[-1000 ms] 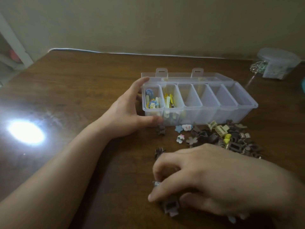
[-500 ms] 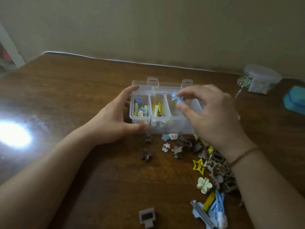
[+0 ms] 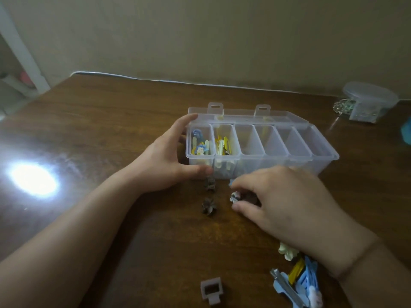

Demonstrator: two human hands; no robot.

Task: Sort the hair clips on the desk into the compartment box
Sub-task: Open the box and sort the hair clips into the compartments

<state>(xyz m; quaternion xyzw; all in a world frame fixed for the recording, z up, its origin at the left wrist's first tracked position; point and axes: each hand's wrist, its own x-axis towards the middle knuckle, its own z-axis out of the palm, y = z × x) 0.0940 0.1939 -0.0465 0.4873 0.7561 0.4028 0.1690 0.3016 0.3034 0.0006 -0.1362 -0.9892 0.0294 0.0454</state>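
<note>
2 hands work at a desk: the left hand grips the box end; the right hand pinches a small clip.

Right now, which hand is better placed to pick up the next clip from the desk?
The right hand. Its fingertips are down at a small white clip in front of the compartment box, while the left hand is wrapped around the box's left end.
</note>
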